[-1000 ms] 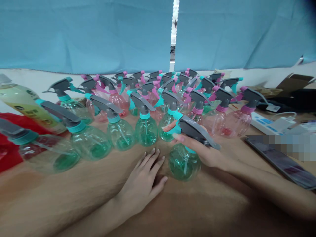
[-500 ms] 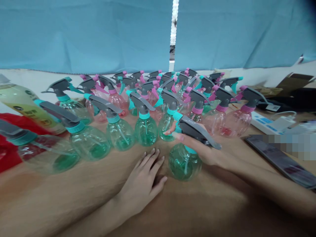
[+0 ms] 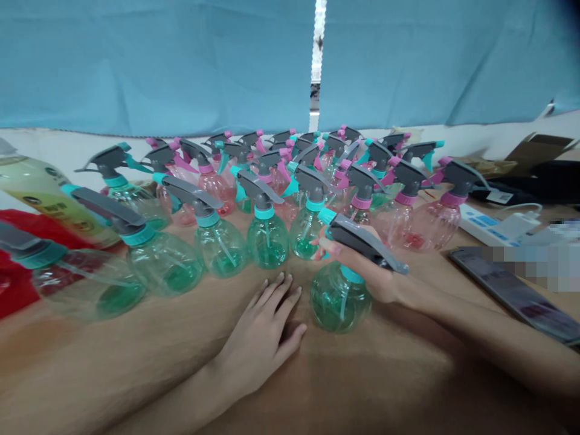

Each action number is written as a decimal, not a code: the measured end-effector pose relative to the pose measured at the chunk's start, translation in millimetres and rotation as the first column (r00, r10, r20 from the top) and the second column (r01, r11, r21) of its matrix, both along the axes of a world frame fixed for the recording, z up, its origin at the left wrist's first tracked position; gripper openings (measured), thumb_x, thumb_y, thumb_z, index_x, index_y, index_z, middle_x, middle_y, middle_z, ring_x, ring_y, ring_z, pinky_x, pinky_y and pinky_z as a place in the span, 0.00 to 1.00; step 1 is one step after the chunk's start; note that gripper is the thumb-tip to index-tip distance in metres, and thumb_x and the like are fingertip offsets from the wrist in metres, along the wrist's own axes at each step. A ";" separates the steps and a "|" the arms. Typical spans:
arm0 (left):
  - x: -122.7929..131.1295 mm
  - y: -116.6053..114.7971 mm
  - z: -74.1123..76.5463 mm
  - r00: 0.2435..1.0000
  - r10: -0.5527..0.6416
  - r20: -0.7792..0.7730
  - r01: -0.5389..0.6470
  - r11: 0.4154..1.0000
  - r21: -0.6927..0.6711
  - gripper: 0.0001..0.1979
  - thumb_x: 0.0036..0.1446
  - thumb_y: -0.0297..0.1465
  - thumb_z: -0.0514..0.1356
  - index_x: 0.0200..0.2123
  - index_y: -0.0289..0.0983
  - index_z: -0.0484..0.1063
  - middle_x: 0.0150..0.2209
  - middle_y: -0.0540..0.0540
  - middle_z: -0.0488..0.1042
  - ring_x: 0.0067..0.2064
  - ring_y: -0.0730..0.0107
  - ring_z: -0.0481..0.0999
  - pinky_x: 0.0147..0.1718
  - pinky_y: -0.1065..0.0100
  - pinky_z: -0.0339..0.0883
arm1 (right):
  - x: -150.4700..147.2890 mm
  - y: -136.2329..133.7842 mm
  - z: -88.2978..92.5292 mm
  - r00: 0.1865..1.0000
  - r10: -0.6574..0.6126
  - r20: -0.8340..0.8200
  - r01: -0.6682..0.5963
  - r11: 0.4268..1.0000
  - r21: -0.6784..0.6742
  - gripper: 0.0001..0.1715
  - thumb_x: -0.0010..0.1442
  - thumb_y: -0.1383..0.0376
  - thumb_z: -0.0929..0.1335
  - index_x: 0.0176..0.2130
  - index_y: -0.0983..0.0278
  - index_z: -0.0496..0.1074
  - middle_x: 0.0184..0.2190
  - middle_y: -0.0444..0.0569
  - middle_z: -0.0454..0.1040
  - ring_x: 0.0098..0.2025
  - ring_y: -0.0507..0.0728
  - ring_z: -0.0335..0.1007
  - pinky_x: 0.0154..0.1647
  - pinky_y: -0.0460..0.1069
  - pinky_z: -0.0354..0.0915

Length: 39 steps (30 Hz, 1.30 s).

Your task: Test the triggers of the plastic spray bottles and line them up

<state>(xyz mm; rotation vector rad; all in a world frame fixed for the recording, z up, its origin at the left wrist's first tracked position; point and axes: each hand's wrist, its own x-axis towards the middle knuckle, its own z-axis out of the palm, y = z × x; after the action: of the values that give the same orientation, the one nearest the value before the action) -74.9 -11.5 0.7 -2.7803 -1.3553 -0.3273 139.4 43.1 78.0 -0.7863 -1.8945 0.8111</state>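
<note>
My right hand (image 3: 369,272) grips the neck and grey trigger head of a green spray bottle (image 3: 339,297) that stands on the brown table (image 3: 136,362) in front of me. Its fingers curl round the teal trigger. My left hand (image 3: 263,332) lies flat on the table just left of that bottle, fingers stretched out, holding nothing. Behind them stand several green spray bottles (image 3: 267,232) in a row and several pink spray bottles (image 3: 421,220) further back.
A large yellowish bottle (image 3: 49,202) and red plastic (image 3: 18,284) lie at the left. A phone (image 3: 516,296), a white power strip (image 3: 489,226) and cardboard (image 3: 539,148) are at the right. A blue curtain (image 3: 181,60) hangs behind.
My right fingers have curled in and closed round the trigger of the green spray bottle. The left hand has stayed flat on the table.
</note>
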 end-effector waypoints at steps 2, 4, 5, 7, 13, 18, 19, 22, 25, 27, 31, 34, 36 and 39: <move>-0.1 -0.3 0.1 1.000 0.003 0.004 -0.003 1.000 0.001 0.25 0.67 0.41 0.50 0.62 0.34 0.60 0.65 0.38 0.59 0.66 0.55 0.57 0.61 0.51 0.54 | 0.2 0.2 -0.7 1.000 0.005 -0.004 -0.005 1.000 0.001 0.17 0.63 0.55 0.65 0.27 0.60 0.65 0.22 0.40 0.61 0.26 0.51 0.60 0.27 0.47 0.59; 0.0 -0.5 0.3 1.000 0.005 0.003 -0.005 1.000 0.001 0.25 0.67 0.40 0.51 0.62 0.34 0.60 0.65 0.39 0.59 0.65 0.55 0.57 0.61 0.51 0.54 | 0.5 0.6 -1.2 1.000 0.004 -0.011 -0.004 1.000 0.001 0.16 0.63 0.55 0.65 0.27 0.60 0.66 0.23 0.41 0.62 0.26 0.51 0.61 0.28 0.47 0.60; 0.2 -0.5 0.5 1.000 0.005 -0.001 -0.005 1.000 -0.001 0.25 0.67 0.40 0.51 0.62 0.33 0.61 0.65 0.38 0.59 0.66 0.55 0.57 0.61 0.51 0.54 | 0.7 0.7 -1.3 1.000 0.008 -0.011 -0.008 1.000 -0.003 0.16 0.63 0.55 0.65 0.28 0.60 0.67 0.23 0.41 0.63 0.27 0.51 0.61 0.29 0.47 0.60; 0.5 -0.5 0.9 1.000 0.003 -0.008 -0.003 1.000 -0.004 0.25 0.67 0.40 0.51 0.61 0.32 0.61 0.65 0.37 0.59 0.66 0.55 0.56 0.61 0.51 0.54 | 0.7 0.9 -1.0 1.000 0.027 -0.009 -0.027 1.000 -0.015 0.14 0.63 0.55 0.65 0.30 0.60 0.68 0.25 0.42 0.66 0.29 0.52 0.63 0.31 0.48 0.62; 1.2 0.3 1.7 1.000 -0.007 -0.005 0.007 1.000 -0.006 0.25 0.67 0.40 0.51 0.61 0.31 0.61 0.65 0.36 0.59 0.66 0.55 0.56 0.61 0.50 0.54 | 0.1 -1.2 -2.7 0.997 0.066 -0.044 -0.070 0.994 -0.080 0.09 0.62 0.56 0.66 0.41 0.57 0.71 0.34 0.43 0.72 0.36 0.54 0.69 0.42 0.50 0.65; 0.7 0.2 1.0 1.000 -0.010 0.000 0.010 1.000 -0.006 0.25 0.67 0.40 0.51 0.61 0.30 0.60 0.64 0.36 0.59 0.66 0.54 0.56 0.61 0.50 0.54 | -0.4 -2.5 -5.7 0.996 0.043 -0.075 -0.048 0.996 -0.069 0.11 0.62 0.58 0.67 0.45 0.57 0.71 0.41 0.44 0.75 0.43 0.55 0.71 0.48 0.52 0.65; 0.6 0.1 1.0 1.000 -0.009 0.004 0.009 1.000 -0.008 0.25 0.67 0.40 0.51 0.61 0.30 0.60 0.64 0.36 0.59 0.66 0.54 0.56 0.61 0.49 0.54 | -0.6 -2.7 -5.5 0.996 0.042 -0.078 -0.048 0.997 -0.068 0.12 0.62 0.59 0.67 0.45 0.58 0.72 0.41 0.45 0.76 0.44 0.56 0.72 0.48 0.52 0.66; 0.6 -0.1 1.7 1.000 -0.006 0.010 0.006 1.000 -0.017 0.25 0.67 0.40 0.51 0.61 0.31 0.61 0.64 0.36 0.59 0.66 0.53 0.56 0.61 0.49 0.54 | -1.0 -3.6 -4.1 0.996 0.042 -0.079 -0.048 0.996 -0.074 0.11 0.61 0.59 0.68 0.44 0.59 0.72 0.43 0.46 0.76 0.45 0.57 0.73 0.49 0.53 0.66; 0.9 -0.2 2.8 1.000 -0.007 0.002 0.007 1.000 -0.026 0.25 0.67 0.39 0.51 0.61 0.30 0.61 0.64 0.35 0.58 0.66 0.53 0.56 0.61 0.49 0.54 | -1.2 -4.1 -3.4 0.995 0.047 -0.090 -0.054 0.996 -0.077 0.11 0.61 0.60 0.67 0.45 0.59 0.72 0.45 0.46 0.76 0.47 0.57 0.72 0.49 0.53 0.67; 1.0 -0.4 3.4 1.000 -0.006 0.000 0.006 1.000 -0.027 0.25 0.67 0.39 0.51 0.61 0.31 0.60 0.65 0.35 0.58 0.66 0.54 0.56 0.61 0.49 0.54 | -1.3 -3.9 -3.6 0.994 0.049 -0.097 -0.056 0.996 -0.076 0.11 0.62 0.60 0.67 0.45 0.59 0.72 0.45 0.46 0.76 0.47 0.57 0.72 0.49 0.53 0.67; 1.2 -0.9 4.0 1.000 -0.003 0.008 0.004 1.000 -0.028 0.25 0.67 0.39 0.51 0.61 0.31 0.61 0.64 0.36 0.59 0.66 0.54 0.56 0.61 0.50 0.54 | -0.7 -3.2 -4.1 0.993 0.056 -0.100 -0.065 0.994 -0.090 0.11 0.61 0.60 0.67 0.44 0.59 0.71 0.45 0.46 0.76 0.47 0.57 0.72 0.48 0.53 0.67; 1.3 -0.8 4.0 1.000 -0.003 0.016 0.003 1.000 -0.030 0.25 0.67 0.39 0.52 0.61 0.30 0.61 0.64 0.36 0.59 0.66 0.53 0.56 0.61 0.50 0.54 | 0.1 -3.2 -3.9 0.993 0.062 -0.097 -0.070 0.994 -0.081 0.11 0.61 0.60 0.67 0.44 0.59 0.71 0.44 0.45 0.75 0.46 0.56 0.71 0.49 0.52 0.66; 1.5 -0.5 3.6 1.000 -0.004 0.009 0.004 1.000 -0.028 0.25 0.67 0.39 0.52 0.61 0.30 0.61 0.64 0.36 0.59 0.66 0.53 0.56 0.61 0.50 0.53 | 0.5 -3.3 -3.7 0.995 0.061 -0.083 -0.068 0.994 -0.084 0.11 0.62 0.59 0.67 0.44 0.59 0.71 0.41 0.44 0.75 0.42 0.55 0.70 0.48 0.51 0.65; 1.6 -0.1 2.7 1.000 -0.004 -0.013 0.004 1.000 -0.020 0.25 0.67 0.39 0.52 0.61 0.30 0.61 0.65 0.35 0.58 0.66 0.54 0.56 0.61 0.49 0.53 | 1.3 -3.6 -3.3 0.997 0.061 -0.046 -0.066 0.992 -0.112 0.12 0.62 0.58 0.66 0.45 0.57 0.71 0.33 0.42 0.72 0.34 0.53 0.68 0.45 0.51 0.64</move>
<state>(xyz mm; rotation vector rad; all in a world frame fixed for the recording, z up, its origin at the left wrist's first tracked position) -73.4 -11.6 3.4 -2.7970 -1.3578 -0.2973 140.7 39.5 74.7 -0.7754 -1.8562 0.9750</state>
